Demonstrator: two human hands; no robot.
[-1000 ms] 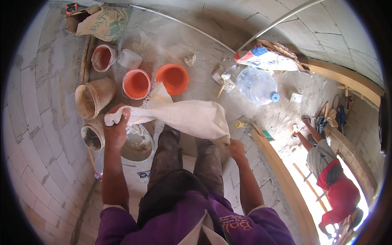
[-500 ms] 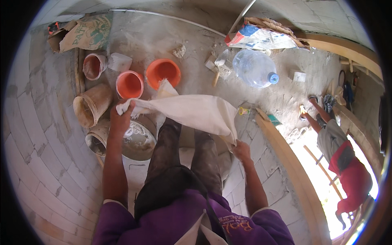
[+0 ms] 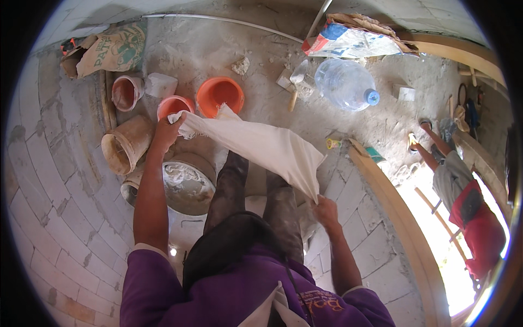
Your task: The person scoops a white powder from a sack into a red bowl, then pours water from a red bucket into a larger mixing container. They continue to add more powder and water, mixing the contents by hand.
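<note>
A whitish cloth point(image 3: 267, 144) with frayed edges is stretched between my two hands, in front of my legs. My left hand point(image 3: 168, 133) grips its bunched left end, near a pink-red bucket point(image 3: 173, 103) that the hand and cloth partly cover. My right hand point(image 3: 326, 210) pinches the lower right corner, with the fabric drawn into folds toward it. An orange bucket point(image 3: 219, 94) lies just beyond the cloth's upper edge. Below my left hand is a large round tub point(image 3: 190, 193) with whitish residue inside, beside my left leg.
Dirty buckets point(image 3: 126, 144) and a paper sack point(image 3: 111, 52) line the left block wall point(image 3: 65, 185). A clear water jug point(image 3: 343, 84), a torn bag point(image 3: 354, 43) and a wooden-handled tool point(image 3: 294, 90) lie ahead. At right, a person in red point(image 3: 479, 234) is beside a bright opening.
Both hands still hold the cloth. My left hand has risen slightly and the cloth now slopes more steeply down to the right, covering more of the pink-red bucket. The other person has shifted.
</note>
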